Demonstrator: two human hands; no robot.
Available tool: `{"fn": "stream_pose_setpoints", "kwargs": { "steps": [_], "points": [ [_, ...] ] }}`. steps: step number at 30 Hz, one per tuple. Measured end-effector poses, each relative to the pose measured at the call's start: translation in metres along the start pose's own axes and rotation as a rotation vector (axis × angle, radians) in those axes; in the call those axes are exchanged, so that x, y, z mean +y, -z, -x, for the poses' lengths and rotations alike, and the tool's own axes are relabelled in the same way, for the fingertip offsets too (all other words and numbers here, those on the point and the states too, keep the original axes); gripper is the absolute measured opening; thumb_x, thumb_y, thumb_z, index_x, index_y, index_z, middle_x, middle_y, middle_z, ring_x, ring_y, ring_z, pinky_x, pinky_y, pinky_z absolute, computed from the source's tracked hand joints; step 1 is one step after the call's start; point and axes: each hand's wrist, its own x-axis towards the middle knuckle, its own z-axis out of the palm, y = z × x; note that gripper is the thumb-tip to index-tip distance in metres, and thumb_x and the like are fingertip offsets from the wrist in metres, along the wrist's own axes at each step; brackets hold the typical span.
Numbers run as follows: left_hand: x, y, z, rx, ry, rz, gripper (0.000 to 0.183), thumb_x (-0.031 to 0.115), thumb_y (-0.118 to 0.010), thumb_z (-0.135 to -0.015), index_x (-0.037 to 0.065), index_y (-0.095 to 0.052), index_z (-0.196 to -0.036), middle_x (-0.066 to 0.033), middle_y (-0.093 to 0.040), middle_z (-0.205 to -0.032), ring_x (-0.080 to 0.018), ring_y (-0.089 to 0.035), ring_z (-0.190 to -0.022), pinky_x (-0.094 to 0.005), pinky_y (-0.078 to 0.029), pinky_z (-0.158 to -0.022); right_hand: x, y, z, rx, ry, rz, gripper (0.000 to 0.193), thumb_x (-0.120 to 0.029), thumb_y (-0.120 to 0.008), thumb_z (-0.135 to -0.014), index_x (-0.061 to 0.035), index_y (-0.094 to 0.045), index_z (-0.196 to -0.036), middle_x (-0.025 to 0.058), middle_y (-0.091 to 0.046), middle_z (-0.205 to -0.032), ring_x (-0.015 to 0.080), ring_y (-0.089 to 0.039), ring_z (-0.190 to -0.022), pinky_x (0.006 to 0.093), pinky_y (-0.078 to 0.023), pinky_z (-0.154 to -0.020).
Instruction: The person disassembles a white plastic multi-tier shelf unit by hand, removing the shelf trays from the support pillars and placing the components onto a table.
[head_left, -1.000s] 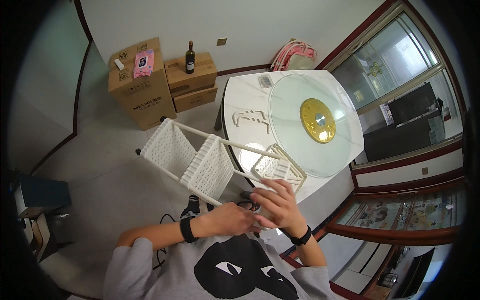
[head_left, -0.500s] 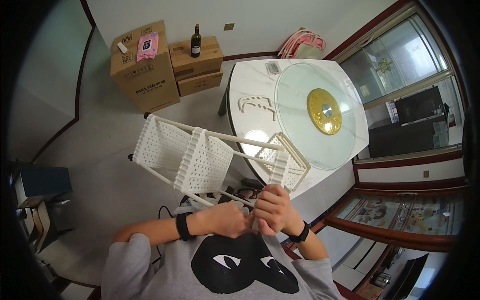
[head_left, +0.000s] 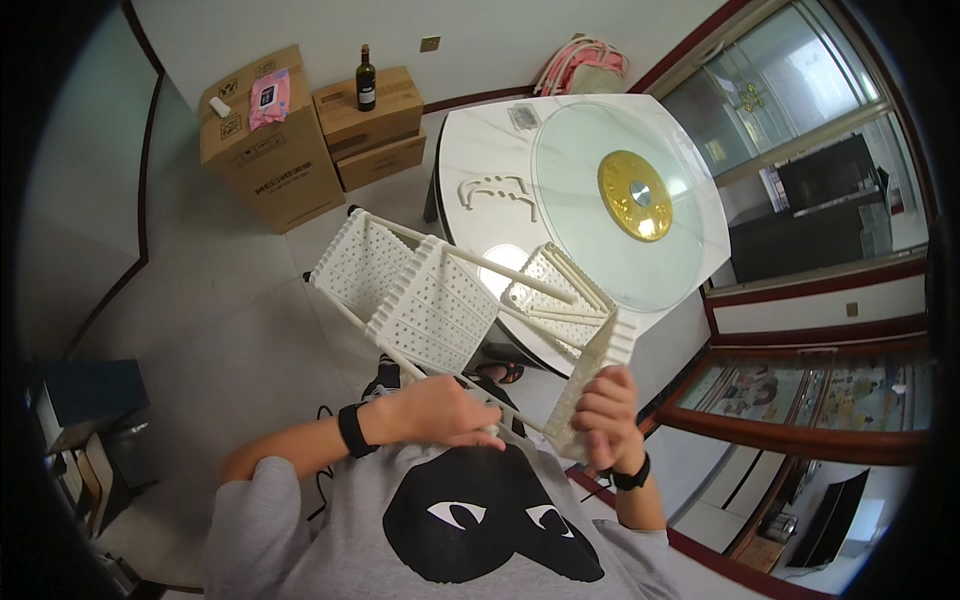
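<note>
While the right hand [head_left: 608, 415] pinches a perforated white shelf tier [head_left: 588, 385] in its grip, the left hand [head_left: 440, 410] curls its grip around a rack pole [head_left: 408, 363].

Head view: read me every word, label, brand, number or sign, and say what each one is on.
I won't copy wording or brands, but print shows here:
Large cardboard box: bold dark lettering, with handling symbols.
Lower small box: faint marks, too blurred.
Bottle: label, too small to read.
Pink packet: dark label, too small to read.
Gold disc: marks, too blurred.
White rack: no lettering visible.
</note>
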Motion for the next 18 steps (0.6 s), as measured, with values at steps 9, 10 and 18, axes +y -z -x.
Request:
{"fn": "stream_pose_setpoints", "kwargs": {
  "steps": [9, 10, 18],
  "points": [
    [-0.024, 0.018, -0.021, 0.175, 0.000, -0.030, 0.041, 0.044, -0.069, -0.084, 0.007, -0.055, -0.075, -0.0078, -0.052, -0.066, -0.0297, -0.055, -0.062, -0.0383, -0.044, -0.058, 0.043, 0.026, 0.032, 0.575, -0.302, -0.221, 0.052, -0.034, -0.028, -0.092, -0.0019, -0.045, -0.055, 0.0086, -0.051, -0.062, 0.0237, -0.045, -0.069, 0.0389, -0.031, -0.091],
    [-0.028, 0.024, -0.024, 0.209, -0.002, -0.069, 0.041, 0.044, -0.069, -0.084, 0.007, -0.055, -0.075, -0.0081, -0.053, -0.067, -0.0300, -0.056, -0.062, -0.0381, -0.045, -0.058, 0.054, 0.029, 0.035, 0.649, -0.309, -0.310, 0.052, -0.036, -0.028, -0.093, -0.0018, -0.044, -0.056, 0.0098, -0.050, -0.064, 0.0233, -0.044, -0.072, 0.0380, -0.033, -0.087],
    [-0.028, 0.034, -0.042, 0.311, -0.002, -0.084, 0.044, 0.046, -0.061, -0.089, 0.005, -0.054, -0.078, -0.0094, -0.055, -0.074, -0.0300, -0.054, -0.069, -0.0384, -0.042, -0.062, 0.103, 0.047, 0.010, 0.831, -0.521, -0.634, 0.050, -0.034, -0.025, -0.098, -0.0023, -0.037, -0.061, 0.0093, -0.041, -0.062, 0.0210, -0.040, -0.067, 0.0326, -0.035, -0.071]
  ]
}}
